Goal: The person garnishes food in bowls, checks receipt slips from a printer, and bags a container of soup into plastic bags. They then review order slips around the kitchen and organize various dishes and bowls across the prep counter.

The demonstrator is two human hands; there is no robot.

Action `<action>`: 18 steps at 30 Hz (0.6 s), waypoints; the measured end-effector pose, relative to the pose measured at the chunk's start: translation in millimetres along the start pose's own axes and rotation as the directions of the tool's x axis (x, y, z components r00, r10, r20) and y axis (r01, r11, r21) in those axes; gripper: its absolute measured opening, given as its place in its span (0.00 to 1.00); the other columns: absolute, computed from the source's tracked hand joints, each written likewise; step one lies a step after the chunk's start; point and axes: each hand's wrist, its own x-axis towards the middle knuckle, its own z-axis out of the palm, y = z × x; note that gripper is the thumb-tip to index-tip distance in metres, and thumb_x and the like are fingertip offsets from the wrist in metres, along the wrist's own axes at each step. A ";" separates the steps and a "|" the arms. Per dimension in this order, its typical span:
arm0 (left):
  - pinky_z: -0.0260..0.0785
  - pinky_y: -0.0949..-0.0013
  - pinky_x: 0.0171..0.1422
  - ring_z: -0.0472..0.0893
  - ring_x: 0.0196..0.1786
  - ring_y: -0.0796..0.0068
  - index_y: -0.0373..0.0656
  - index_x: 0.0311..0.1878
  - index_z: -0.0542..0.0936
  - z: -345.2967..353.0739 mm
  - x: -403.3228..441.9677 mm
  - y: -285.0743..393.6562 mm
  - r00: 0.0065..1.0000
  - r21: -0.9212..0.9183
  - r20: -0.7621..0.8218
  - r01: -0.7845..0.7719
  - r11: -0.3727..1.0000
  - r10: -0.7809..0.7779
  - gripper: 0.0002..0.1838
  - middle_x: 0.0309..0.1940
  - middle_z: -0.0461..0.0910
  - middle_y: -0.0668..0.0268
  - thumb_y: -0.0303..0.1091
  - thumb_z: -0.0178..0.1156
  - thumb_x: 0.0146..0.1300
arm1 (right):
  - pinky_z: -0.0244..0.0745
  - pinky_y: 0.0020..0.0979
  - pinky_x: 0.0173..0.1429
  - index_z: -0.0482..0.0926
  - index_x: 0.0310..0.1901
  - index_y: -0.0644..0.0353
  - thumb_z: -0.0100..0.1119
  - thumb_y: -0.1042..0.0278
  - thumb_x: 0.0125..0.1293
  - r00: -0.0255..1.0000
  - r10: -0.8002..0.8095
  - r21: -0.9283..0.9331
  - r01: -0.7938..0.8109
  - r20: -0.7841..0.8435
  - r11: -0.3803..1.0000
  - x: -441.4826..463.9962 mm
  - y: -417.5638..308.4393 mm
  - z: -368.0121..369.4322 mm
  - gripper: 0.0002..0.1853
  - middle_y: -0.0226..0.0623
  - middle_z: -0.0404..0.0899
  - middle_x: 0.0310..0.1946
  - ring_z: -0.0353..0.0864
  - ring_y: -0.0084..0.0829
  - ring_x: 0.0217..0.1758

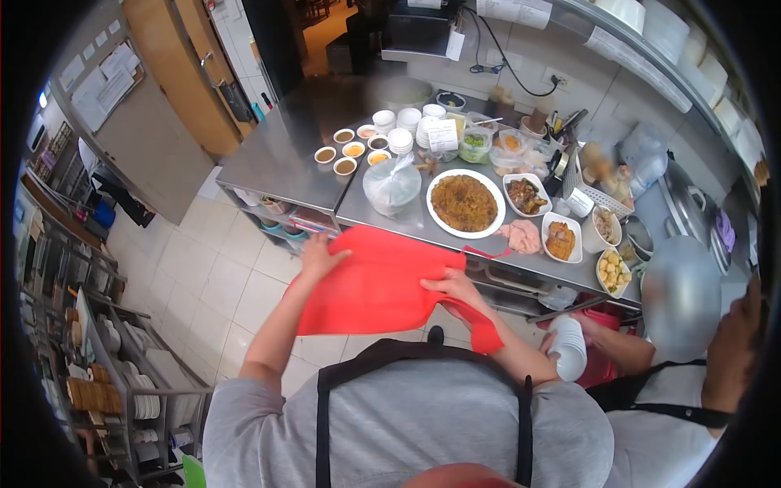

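Observation:
A red cloth-like bag hangs spread out in front of my body, at the counter's front edge. My left hand grips its upper left side, thumb across the front. My right hand is closed on its right side, thumb on the red face and the other fingers hidden behind. A thin red strap sticks out at the upper right. Closest to the bag on the counter are a knotted clear plastic bag with pale contents and a large white oval plate of brown food.
On the steel counter stand small sauce cups, stacked white cups, food bowls and a pink cloth. At my right, a co-worker's hand holds stacked white bowls. A dish rack stands at left.

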 end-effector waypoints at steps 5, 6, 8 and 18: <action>0.66 0.77 0.34 0.75 0.29 0.79 0.39 0.33 0.73 -10.6 -65.8 113.8 0.812 -0.812 0.557 0.487 0.321 0.176 0.13 0.25 0.75 0.68 0.37 0.63 0.51 | 0.70 0.26 0.44 0.75 0.41 0.63 0.58 0.71 0.54 0.986 -0.140 -0.347 0.162 0.089 0.924 26.9 40.8 40.1 0.12 0.32 0.77 0.36 0.76 0.24 0.39; 0.66 0.77 0.34 0.75 0.29 0.79 0.39 0.33 0.73 -10.2 -74.9 108.9 0.824 -0.820 0.543 0.478 0.314 0.164 0.13 0.25 0.75 0.68 0.37 0.63 0.51 | 0.71 0.26 0.43 0.75 0.41 0.62 0.57 0.72 0.55 0.972 -0.176 -0.388 0.225 0.158 0.894 35.9 60.1 40.2 0.11 0.32 0.77 0.35 0.76 0.24 0.38; 0.64 0.76 0.28 0.72 0.23 0.80 0.40 0.26 0.70 -6.1 -90.1 90.4 0.937 -0.843 0.318 0.348 0.409 -0.142 0.07 0.20 0.73 0.69 0.28 0.60 0.49 | 0.71 0.27 0.42 0.74 0.42 0.62 0.55 0.72 0.56 0.933 -0.353 -0.520 0.334 0.065 0.786 77.4 108.7 6.4 0.11 0.33 0.76 0.35 0.76 0.25 0.38; 0.66 0.64 0.49 0.72 0.49 0.60 0.39 0.44 0.72 -91.2 -231.0 -101.8 0.676 -0.519 0.077 0.655 0.549 -0.733 0.22 0.45 0.73 0.51 0.27 0.60 0.40 | 0.70 0.33 0.42 0.77 0.31 0.60 0.53 0.73 0.49 0.733 -0.633 -0.850 0.478 0.249 0.220 121.1 63.8 29.9 0.07 0.42 0.76 0.35 0.77 0.40 0.40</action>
